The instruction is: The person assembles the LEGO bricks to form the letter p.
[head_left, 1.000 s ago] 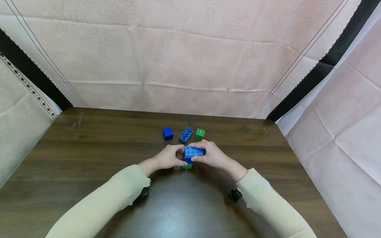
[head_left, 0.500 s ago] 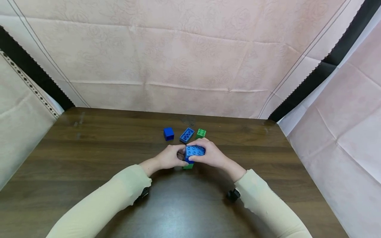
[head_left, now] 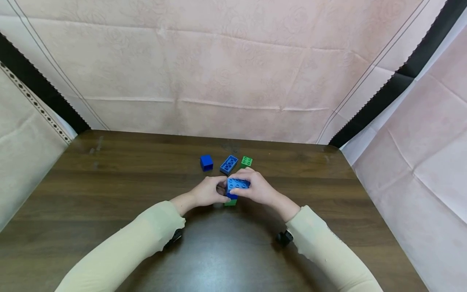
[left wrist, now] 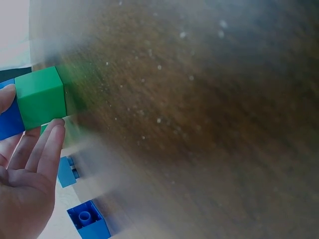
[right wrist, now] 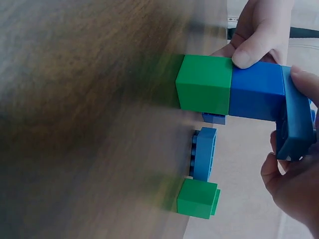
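Observation:
A short tower of toy building bricks stands between the two hands at the middle of the table. Its lowest piece is a green brick (right wrist: pixel 204 84), with a dark blue brick (right wrist: pixel 256 92) joined above it. Across the top lies a longer light blue brick (head_left: pixel 238 183), studs up and jutting out to the right. The left hand (head_left: pixel 207 192) grips the tower from its left side, thumb on the dark blue brick near the green one. From the right, the right hand (head_left: pixel 256 187) pinches the long light blue brick, thumb along its near side and fingers behind it.
Just beyond the hands, a dark blue brick (head_left: pixel 206 162), a blue long brick (head_left: pixel 228 164) and a green brick (head_left: pixel 246 161) lie in a loose row on the brown wooden table (head_left: pixel 127 166). A pale patterned cloth (head_left: pixel 219 73) hangs behind the table's far edge.
The right hand has shifted slightly left, its thumb sliding along the near side of the long light blue brick. The left hand and the loose bricks stay where they were.

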`<action>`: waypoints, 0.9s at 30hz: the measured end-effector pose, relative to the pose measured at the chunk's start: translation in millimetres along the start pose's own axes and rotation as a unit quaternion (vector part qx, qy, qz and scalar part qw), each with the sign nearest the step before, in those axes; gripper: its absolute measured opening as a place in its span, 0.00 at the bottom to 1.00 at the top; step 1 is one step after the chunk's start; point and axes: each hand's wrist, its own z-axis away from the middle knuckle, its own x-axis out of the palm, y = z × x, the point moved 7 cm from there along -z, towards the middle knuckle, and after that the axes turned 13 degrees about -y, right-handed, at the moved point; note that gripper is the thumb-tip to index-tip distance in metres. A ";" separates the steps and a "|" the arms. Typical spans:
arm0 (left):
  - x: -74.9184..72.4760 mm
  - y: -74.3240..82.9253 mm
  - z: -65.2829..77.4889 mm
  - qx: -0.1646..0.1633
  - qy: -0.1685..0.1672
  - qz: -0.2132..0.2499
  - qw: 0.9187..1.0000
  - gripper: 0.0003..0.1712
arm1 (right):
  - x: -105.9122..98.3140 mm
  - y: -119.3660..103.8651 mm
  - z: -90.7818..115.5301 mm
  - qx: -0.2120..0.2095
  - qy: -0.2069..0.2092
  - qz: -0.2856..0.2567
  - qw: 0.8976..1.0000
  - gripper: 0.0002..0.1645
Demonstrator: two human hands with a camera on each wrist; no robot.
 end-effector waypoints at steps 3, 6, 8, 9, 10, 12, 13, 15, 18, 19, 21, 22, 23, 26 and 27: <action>-0.3 0.5 -0.8 -0.002 0.000 0.001 1.000 0.22 | -0.5 3.0 0.5 0.007 -0.002 -0.004 1.000 0.21; -0.4 1.0 -1.6 -0.005 -0.001 0.002 1.000 0.22 | -1.4 8.2 2.5 0.018 -0.007 -0.020 1.000 0.24; -0.2 1.3 -2.4 -0.008 -0.003 0.001 1.000 0.21 | -2.5 12.5 5.1 0.026 -0.010 -0.032 0.999 0.26; 0.0 1.3 -2.7 -0.010 -0.004 0.001 1.000 0.20 | -3.2 14.3 6.8 0.028 -0.011 -0.038 0.999 0.27; 0.1 1.3 -2.9 -0.011 -0.005 0.003 1.000 0.20 | -4.1 16.4 8.6 0.032 -0.011 -0.043 0.998 0.27; 0.3 1.0 -3.1 -0.016 -0.006 0.007 1.000 0.19 | -6.6 20.3 13.0 0.038 -0.006 -0.048 0.998 0.27; 0.4 1.0 -3.1 -0.017 -0.006 0.009 1.000 0.19 | -7.8 22.1 15.1 0.039 -0.002 -0.047 0.998 0.26; 0.5 0.6 -2.9 -0.016 -0.007 0.013 1.000 0.18 | -9.6 24.5 18.1 0.039 0.003 -0.046 0.998 0.25; 0.5 0.2 -2.6 -0.013 -0.008 0.017 1.000 0.18 | -11.2 24.9 20.0 0.035 0.009 -0.039 0.999 0.23; 0.4 -0.1 -2.4 -0.012 -0.008 0.017 1.000 0.18 | -11.3 23.6 19.8 0.031 0.010 -0.036 0.999 0.23; 0.6 -0.7 -1.8 -0.012 -0.008 0.016 1.000 0.17 | -11.4 21.4 19.1 0.030 0.010 -0.033 0.999 0.23; 0.5 -0.8 -1.4 -0.010 -0.007 0.016 1.000 0.17 | -11.3 20.7 18.8 0.030 0.011 -0.031 0.999 0.23; 0.7 -1.2 -1.1 -0.009 -0.006 0.016 1.000 0.17 | -11.2 20.2 18.5 0.031 0.012 -0.029 0.999 0.23; 1.7 -2.2 0.0 -0.009 -0.003 0.013 1.000 0.16 | -10.0 21.0 17.9 0.031 0.015 -0.026 0.999 0.23; 2.0 -2.5 0.2 -0.008 -0.002 0.012 1.000 0.16 | -9.4 21.5 18.0 0.031 0.015 -0.026 0.999 0.23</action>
